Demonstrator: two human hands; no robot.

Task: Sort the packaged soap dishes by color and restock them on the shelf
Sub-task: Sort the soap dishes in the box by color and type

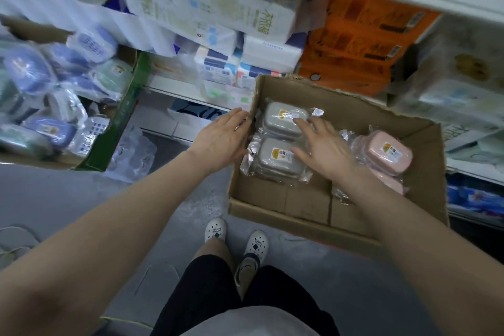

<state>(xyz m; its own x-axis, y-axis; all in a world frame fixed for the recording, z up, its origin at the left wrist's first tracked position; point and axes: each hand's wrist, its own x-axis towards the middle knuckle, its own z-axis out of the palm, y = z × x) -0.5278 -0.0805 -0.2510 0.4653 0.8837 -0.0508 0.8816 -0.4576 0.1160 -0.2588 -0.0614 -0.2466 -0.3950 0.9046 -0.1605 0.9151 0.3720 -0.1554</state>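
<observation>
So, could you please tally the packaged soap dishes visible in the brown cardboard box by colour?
Grey soap dishes: 2, one at the far end and one nearer
Pink soap dishes: 2 visible, one on top and one partly hidden beneath
Total: 4 visible; any underneath cannot be seen.

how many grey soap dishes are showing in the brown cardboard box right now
2. One grey soap dish lies at the far left of the cardboard box, under the right hand's fingertips; the other grey dish lies just nearer. They look stacked, so more may be hidden underneath.
</observation>
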